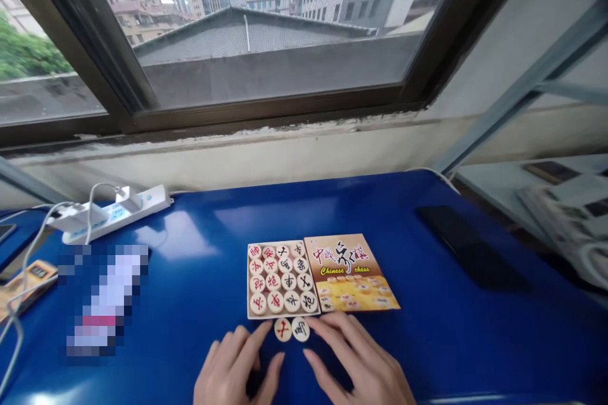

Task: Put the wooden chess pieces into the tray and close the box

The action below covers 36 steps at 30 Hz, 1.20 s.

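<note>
Two round Chinese chess pieces lie side by side on the blue table, a red-marked piece [283, 330] on the left and a black-marked piece [301, 329] on the right. My left hand [237, 364] is beside the red-marked one, thumb and index finger apart. On the other side my right hand [358, 357] has its index fingertip close to the black-marked piece; whether it touches, I cannot tell. Just beyond them sits an open box [248, 285] filled with rows of red and black pieces. Its printed lid [351, 272], reading "Chinese chess", lies against the box's right side.
A white power strip [116, 215] with plugs and cables lies at the back left. Nearer is a blurred-out flat object [107, 304], with a yellow-brown item [31, 285] at the left edge. A dark phone-like slab [470, 247] rests at the right. Behind the table [199, 316] is a window.
</note>
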Tool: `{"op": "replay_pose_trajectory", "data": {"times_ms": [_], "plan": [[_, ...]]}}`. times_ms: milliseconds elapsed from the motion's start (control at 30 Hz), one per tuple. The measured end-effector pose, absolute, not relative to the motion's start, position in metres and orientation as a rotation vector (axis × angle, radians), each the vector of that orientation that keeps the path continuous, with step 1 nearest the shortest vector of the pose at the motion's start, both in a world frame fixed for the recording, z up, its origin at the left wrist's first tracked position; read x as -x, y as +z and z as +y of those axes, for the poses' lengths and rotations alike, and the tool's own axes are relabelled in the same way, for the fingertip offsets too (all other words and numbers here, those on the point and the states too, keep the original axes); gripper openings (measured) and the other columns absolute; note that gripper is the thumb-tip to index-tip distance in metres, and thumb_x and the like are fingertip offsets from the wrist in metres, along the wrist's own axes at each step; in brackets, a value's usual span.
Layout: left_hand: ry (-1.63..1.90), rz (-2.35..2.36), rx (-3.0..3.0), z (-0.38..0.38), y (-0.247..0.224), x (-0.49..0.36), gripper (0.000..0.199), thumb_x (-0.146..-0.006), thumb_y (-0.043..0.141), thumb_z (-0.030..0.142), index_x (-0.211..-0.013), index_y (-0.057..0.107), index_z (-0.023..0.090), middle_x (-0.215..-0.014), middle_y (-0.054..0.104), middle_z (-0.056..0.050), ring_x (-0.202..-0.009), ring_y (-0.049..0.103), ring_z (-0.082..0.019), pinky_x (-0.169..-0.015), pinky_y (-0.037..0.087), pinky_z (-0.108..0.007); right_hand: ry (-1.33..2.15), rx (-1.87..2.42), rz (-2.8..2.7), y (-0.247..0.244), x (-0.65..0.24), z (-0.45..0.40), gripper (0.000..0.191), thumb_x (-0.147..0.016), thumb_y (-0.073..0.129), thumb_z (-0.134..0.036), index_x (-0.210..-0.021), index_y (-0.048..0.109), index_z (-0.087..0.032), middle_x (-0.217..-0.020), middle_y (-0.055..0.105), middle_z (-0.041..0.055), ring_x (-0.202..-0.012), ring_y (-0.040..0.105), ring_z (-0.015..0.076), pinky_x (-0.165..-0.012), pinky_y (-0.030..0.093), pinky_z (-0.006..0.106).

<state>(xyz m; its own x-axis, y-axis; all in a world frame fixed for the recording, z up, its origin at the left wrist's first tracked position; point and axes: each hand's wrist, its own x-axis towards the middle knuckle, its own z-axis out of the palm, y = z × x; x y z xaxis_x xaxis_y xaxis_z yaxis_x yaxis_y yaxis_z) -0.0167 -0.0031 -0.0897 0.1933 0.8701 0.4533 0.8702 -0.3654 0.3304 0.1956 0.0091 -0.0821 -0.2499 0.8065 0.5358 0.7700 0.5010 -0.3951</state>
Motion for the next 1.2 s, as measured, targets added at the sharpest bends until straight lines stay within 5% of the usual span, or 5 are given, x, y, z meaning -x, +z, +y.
{"op": "replay_pose_trajectory", "data": {"times_ms": [367, 667, 900, 1200], "plan": [[-0.965, -1.799, 2.556, -0.002, -0.086, 0.015, 0.026, -0.103, 0.052, 0.046, -0.118, 0.064, 0.028, -0.073, 0.059, 0.002, -0.064, 0.059, -0.015, -0.063, 0.044, -0.028, 0.196, 1.242, -2.038, -0.082, -0.199, 0.006, 0.021, -0.103, 0.048, -0.031, -0.116, 0.062, -0.023, -0.090, 0.070, 0.0035, -0.078, 0.072, 0.0142, -0.067, 0.060, 0.023], [-1.131, -1.735, 2.655, 0.007, -0.073, 0.013, 0.019, -0.100, 0.060, 0.030, -0.119, 0.060, 0.026, -0.078, 0.063, 0.001, -0.065, 0.062, -0.014, -0.060, 0.047, -0.026, 0.285, 1.202, -1.982, -0.068, -0.193, 0.012, 0.016, -0.104, 0.048, -0.032, -0.111, 0.060, -0.024, -0.090, 0.070, 0.0012, -0.070, 0.070, 0.0110, -0.062, 0.057, 0.020], [-1.295, -1.551, 2.720, 0.065, -0.029, 0.010, 0.020, -0.097, 0.062, 0.025, -0.117, 0.060, 0.025, -0.095, 0.066, -0.002, -0.066, 0.059, -0.012, -0.060, 0.048, -0.023, 0.192, 1.122, -1.993, -0.037, -0.204, 0.060, 0.016, -0.101, 0.057, -0.026, -0.116, 0.060, -0.024, -0.103, 0.070, 0.0019, -0.092, 0.070, 0.0137, -0.081, 0.055, 0.025], [-1.115, -1.456, 3.044, 0.145, -0.012, 0.029, 0.013, -0.094, 0.064, 0.027, -0.107, 0.065, 0.023, -0.103, 0.066, -0.002, -0.070, 0.056, -0.011, -0.064, 0.048, -0.026, 0.244, 1.048, -2.115, -0.021, -0.212, 0.135, 0.015, -0.098, 0.061, -0.029, -0.111, 0.061, -0.022, -0.103, 0.068, -0.0006, -0.071, 0.061, 0.0093, -0.066, 0.048, 0.025]]}}
